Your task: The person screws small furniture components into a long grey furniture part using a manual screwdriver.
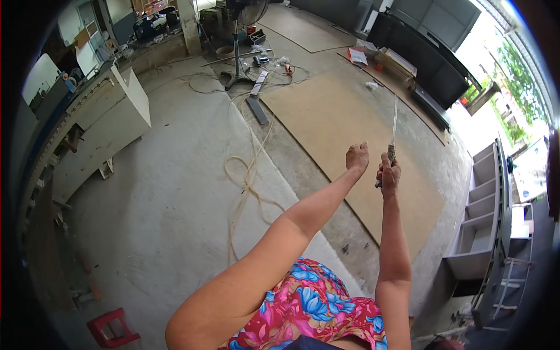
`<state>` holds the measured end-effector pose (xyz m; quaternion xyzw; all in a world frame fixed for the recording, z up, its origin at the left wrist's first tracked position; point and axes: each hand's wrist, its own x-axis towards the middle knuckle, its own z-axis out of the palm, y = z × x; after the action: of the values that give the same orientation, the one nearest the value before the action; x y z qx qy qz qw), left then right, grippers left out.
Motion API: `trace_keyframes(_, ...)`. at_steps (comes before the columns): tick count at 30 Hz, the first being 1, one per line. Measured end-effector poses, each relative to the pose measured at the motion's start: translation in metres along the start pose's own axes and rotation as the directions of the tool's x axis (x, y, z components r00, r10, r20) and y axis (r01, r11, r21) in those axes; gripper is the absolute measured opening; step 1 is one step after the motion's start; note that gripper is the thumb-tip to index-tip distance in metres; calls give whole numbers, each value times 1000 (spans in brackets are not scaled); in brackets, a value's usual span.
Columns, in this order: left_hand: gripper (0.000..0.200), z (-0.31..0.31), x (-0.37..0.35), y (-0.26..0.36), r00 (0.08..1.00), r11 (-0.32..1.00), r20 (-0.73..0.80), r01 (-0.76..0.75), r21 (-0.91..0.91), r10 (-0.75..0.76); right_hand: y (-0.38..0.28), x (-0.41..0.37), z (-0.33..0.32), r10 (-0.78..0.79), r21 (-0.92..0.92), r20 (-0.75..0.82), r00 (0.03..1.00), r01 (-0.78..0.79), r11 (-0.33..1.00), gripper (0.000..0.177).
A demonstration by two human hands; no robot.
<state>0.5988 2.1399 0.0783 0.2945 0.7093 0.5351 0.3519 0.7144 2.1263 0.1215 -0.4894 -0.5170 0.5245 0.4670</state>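
Observation:
Both my arms reach forward over a concrete workshop floor. My right hand (389,173) is closed around the dark handle of a long thin blade or strip (395,125) that points up and away from me. My left hand (357,156) is a closed fist just to the left of it, a little apart from the handle; nothing shows in it. Under both hands lies a large brown board (344,134) flat on the floor.
A pale hose or cable (248,175) loops across the floor at centre. A standing fan (238,44) is at the back. A white cabinet (111,125) stands left, grey shelf units (487,210) right, a red stool (111,328) at bottom left.

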Motion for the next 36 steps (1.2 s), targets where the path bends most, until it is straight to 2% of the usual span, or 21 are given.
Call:
trace_keyframes(4, 44, 38, 85, 8, 995, 996, -76, 75, 43, -71, 15, 100, 7, 21, -5, 22, 1000, -21, 1000, 24)
trace_keyframes(6, 43, 55, 125, 14, 996, 997, -69, 61, 47, -58, 22, 140, 8, 41, 30, 44, 998, -43, 999, 26)
trace_keyframes(9, 44, 79, 167, 28, 986, 999, -165, -20, 28, 25, 30, 197, 9, 65, -22, 18, 998, -65, 998, 26)
trace_keyframes(12, 44, 94, 221, 36, 977, 1000, -213, -5, -2, 4, 48, 268, 17, 87, -2, -1, 996, -87, 996, 20)
trace_keyframes(14, 44, 100, 269, 35, 973, 999, -228, 45, 3, -43, 65, 320, 25, 91, -7, 50, 995, -91, 996, 21)
trace_keyframes(18, 42, 121, 362, 5, 950, 992, -288, 128, -5, -124, 116, 415, 46, 109, -37, 144, 984, -105, 994, 27)
trace_keyframes(21, 43, 153, 443, -30, 921, 993, -374, 114, -20, -113, 163, 503, 60, 98, -42, 216, 971, -91, 995, 26)
trace_keyframes(22, 43, 172, 467, -10, 910, 989, -389, 141, -35, -143, 138, 537, 57, 78, -102, 232, 970, -56, 993, 24)
trace_keyframes(23, 44, 185, 492, -31, 900, 985, -401, 172, -24, -167, 147, 560, 68, 88, -107, 254, 963, -63, 992, 24)
trace_keyframes(27, 42, 194, 537, -31, 853, 949, -425, 309, -54, -302, 169, 629, 89, 177, -156, 313, 933, -133, 979, 24)
trace_keyframes(30, 39, 182, 571, -34, 808, 968, -540, 245, -56, -236, 176, 670, 128, 206, -131, 387, 899, -167, 977, 25)
trace_keyframes(33, 37, 171, 620, -32, 758, 956, -593, 281, -82, -274, 184, 707, 167, 209, -121, 451, 868, -173, 978, 26)
trace_keyframes(36, 37, 167, 679, -25, 753, 921, -553, 382, -75, -357, 189, 750, 204, 238, -118, 473, 848, -207, 971, 26)
